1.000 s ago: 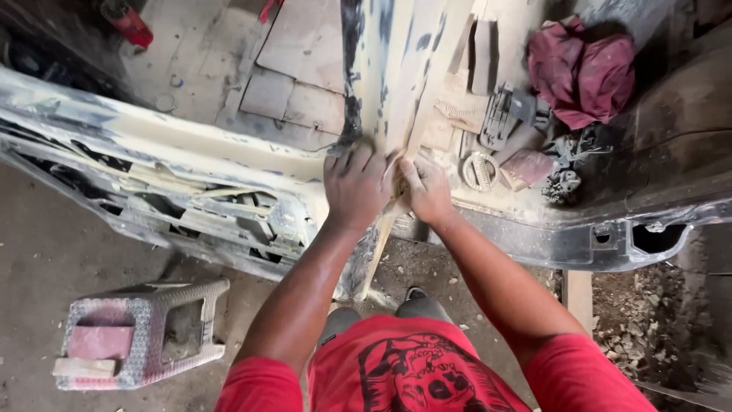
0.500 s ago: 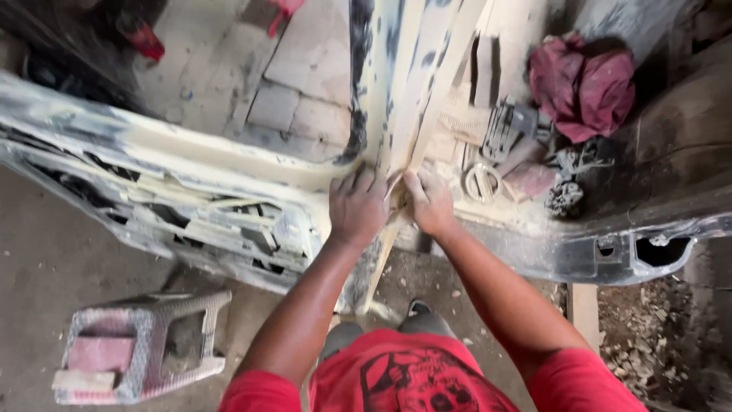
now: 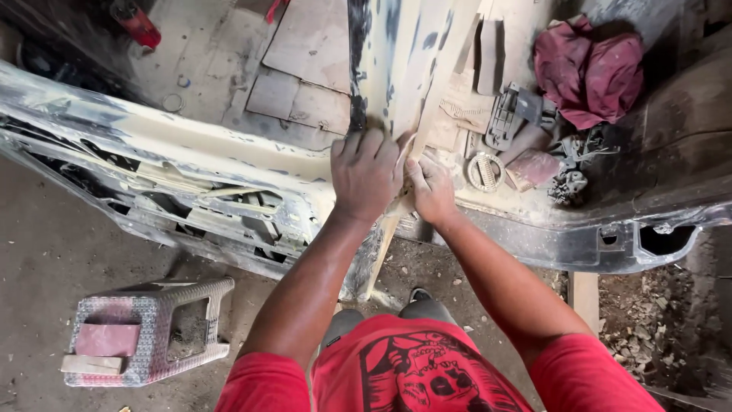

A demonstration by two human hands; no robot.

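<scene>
1. A dirt floor [image 3: 53, 252] is seen below, with a pink plastic stool [image 3: 145, 328] at the left.
2. A dusty, filler-coated car body panel [image 3: 191, 164] spans the view.
3. The left hand [image 3: 366, 172] is pressed flat, fingers together, on the panel's pillar [image 3: 396, 61].
4. The right hand [image 3: 433, 191] is closed on sandpaper [image 3: 408, 152] beside it.
5. A crumpled maroon rag [image 3: 587, 69] lies at the right.

An auto body workshop: filler-smeared car panel [image 3: 229, 164], dusty concrete floor [image 3: 53, 252], scattered sanding blocks [image 3: 532, 168].
</scene>
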